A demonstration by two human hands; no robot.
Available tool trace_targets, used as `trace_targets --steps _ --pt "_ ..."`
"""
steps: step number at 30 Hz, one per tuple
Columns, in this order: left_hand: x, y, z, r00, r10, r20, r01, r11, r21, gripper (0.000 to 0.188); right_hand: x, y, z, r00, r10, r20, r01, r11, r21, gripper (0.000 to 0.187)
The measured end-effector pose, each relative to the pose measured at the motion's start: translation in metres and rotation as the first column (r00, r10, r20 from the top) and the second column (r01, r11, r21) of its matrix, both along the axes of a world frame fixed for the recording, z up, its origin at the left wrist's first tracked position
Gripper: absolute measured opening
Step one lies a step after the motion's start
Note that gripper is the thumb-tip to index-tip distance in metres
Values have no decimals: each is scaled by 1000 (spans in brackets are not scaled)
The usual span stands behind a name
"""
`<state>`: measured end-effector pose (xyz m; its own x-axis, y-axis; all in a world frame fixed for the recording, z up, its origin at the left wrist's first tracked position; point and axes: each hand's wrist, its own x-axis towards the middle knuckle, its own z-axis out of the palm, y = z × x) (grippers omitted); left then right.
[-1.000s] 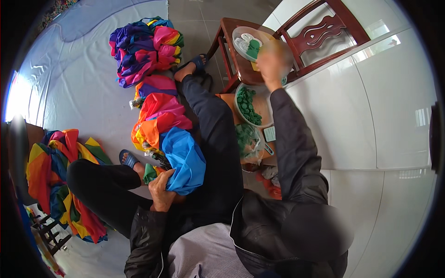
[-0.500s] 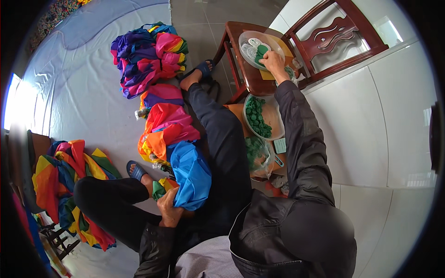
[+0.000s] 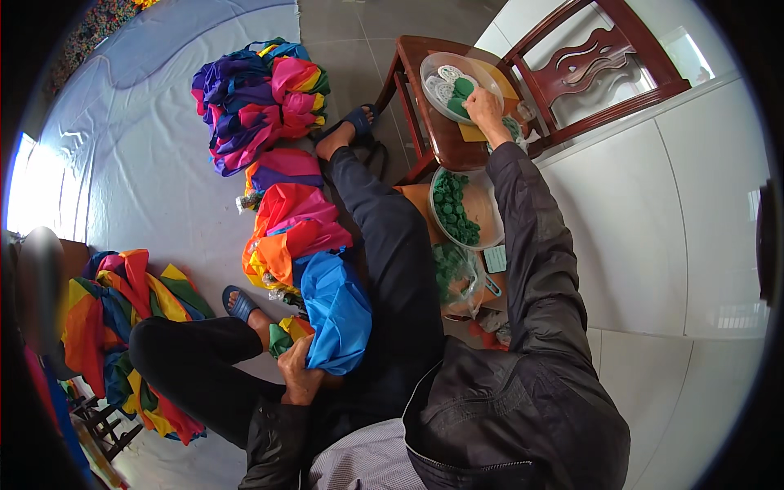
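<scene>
My left hand is closed on the gathered edge of a bright blue cloth, which lies across my lap and joins other multicoloured cloth. Reaching far forward to the right, my right hand is over the side of a clear round tub. Its fingertips are pinched at a green disc; the fingers partly hide it. Another green disc and several white patterned discs lie in the same tub.
The tub stands on a wooden chair. Nearer me, a second tub holds small green pieces, beside a plastic bag of green pieces. Piles of colourful cloth lie on a pale sheet; another heap is left.
My right hand has shifted slightly right and down, showing more of the green discs in the tub. The left hand stays on the blue cloth.
</scene>
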<state>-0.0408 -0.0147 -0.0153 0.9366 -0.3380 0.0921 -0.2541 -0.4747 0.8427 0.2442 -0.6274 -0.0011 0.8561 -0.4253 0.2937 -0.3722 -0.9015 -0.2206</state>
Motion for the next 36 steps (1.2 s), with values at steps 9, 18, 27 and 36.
trace_targets --steps 9,18,27,36 --pt "-1 1 -3 1000 4 -14 -4 1000 -9 28 -4 -8 -2 991 44 127 -40 999 -34 11" --pt "2 -2 -2 1000 -6 -13 6 1000 -22 28 -17 0 16 965 38 258 -41 999 4 11" --pt "3 -8 3 999 -28 19 29 999 -45 29 -31 6 38 908 -40 417 77 994 -71 13" --pt "-1 -4 6 999 -32 -11 31 996 -80 34 -81 148 70 915 -85 395 -290 543 788 13"
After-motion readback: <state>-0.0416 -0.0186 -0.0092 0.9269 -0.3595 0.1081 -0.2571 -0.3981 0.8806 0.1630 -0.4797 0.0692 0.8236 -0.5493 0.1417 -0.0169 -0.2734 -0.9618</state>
